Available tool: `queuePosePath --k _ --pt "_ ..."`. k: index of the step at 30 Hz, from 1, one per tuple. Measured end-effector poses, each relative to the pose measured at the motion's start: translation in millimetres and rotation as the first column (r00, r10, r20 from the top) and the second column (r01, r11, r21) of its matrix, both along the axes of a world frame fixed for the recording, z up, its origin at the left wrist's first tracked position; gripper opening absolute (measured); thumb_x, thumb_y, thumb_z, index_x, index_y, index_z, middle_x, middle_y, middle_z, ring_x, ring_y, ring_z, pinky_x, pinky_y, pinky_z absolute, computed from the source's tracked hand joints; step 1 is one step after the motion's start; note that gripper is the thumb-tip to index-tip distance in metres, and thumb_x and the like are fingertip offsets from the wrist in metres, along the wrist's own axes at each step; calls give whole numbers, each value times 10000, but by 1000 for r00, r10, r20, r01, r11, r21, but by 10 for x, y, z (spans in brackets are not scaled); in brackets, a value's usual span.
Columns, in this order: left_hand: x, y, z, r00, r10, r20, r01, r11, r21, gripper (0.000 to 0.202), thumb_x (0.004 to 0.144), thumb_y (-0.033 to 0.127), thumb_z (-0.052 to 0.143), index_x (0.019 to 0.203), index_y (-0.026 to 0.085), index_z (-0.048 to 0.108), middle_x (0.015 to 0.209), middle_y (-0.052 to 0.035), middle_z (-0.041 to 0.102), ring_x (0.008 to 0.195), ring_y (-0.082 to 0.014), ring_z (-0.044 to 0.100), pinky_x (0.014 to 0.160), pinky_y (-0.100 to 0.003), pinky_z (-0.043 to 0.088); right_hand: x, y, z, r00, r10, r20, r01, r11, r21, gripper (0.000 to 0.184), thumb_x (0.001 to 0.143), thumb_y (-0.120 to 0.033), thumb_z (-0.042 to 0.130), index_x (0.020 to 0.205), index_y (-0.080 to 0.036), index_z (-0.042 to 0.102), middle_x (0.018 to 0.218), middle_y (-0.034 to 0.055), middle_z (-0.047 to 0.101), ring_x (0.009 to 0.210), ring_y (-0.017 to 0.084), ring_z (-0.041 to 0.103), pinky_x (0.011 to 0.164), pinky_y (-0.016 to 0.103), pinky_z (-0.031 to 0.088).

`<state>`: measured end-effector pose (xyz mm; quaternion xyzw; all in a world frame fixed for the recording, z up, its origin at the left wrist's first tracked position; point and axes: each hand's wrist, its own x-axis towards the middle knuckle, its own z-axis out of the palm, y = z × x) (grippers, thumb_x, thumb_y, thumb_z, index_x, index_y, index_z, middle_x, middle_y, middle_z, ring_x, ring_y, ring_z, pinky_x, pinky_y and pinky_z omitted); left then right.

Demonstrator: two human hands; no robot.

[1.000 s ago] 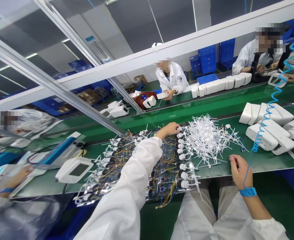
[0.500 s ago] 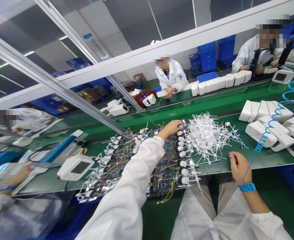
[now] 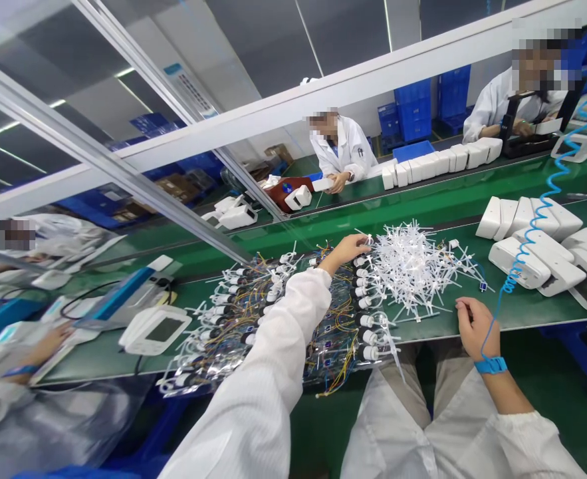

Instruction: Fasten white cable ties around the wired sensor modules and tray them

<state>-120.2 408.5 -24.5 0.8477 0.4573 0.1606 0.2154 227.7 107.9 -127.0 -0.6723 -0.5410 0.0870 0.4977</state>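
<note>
My left hand point(image 3: 349, 249) reaches forward over a sheet of small wired parts point(image 3: 293, 313) with white cylindrical ends, its fingertips pinching something small at the left edge of a heap of white plastic tie pieces point(image 3: 413, 266). What it grips is too small to name. My right hand point(image 3: 475, 326) rests at the near edge of the green bench point(image 3: 423, 213), fingers curled, beside the heap. A blue wrist strap point(image 3: 491, 365) with a coiled blue cord point(image 3: 547, 199) is on that wrist.
White device housings point(image 3: 537, 249) lie stacked at the right. A white unit with a screen point(image 3: 156, 329) sits at the left by a neighbour's hand point(image 3: 44, 346). Across the belt, two people in white coats work beside a row of white boxes point(image 3: 437, 166).
My left hand has crept a little to the right, from the wired parts onto the edge of the white heap. My right hand has barely moved.
</note>
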Motion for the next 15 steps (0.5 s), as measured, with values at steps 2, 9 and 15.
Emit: queuePosePath --k 2,9,15 --pt "69 -17 -44 1000 -6 20 6 1000 1 358 928 447 741 1123 160 828 1162 -97 856 1061 -281 765 1015 -365 591 4 0 -7 1000 7 6 -7 1000 1 340 1097 -461 502 1064 -237 755 1045 133 827 992 328 759 924 465 575" --pt "113 7 65 999 -41 -4 42 998 45 317 994 305 552 1063 193 841 1127 -84 860 1025 -245 756 1012 -335 567 15 0 7 1000 22 -1 -22 1000 15 318 1094 -444 508 1043 -242 748 1051 130 826 991 319 766 931 460 587" --pt "19 55 243 985 -96 -142 104 993 53 256 970 251 571 971 227 827 1009 -51 848 934 -224 737 951 -301 552 -2 -7 24 1000 26 6 -26 1000 3 323 1105 -440 501 1046 -246 752 1037 129 823 981 316 753 910 453 583"
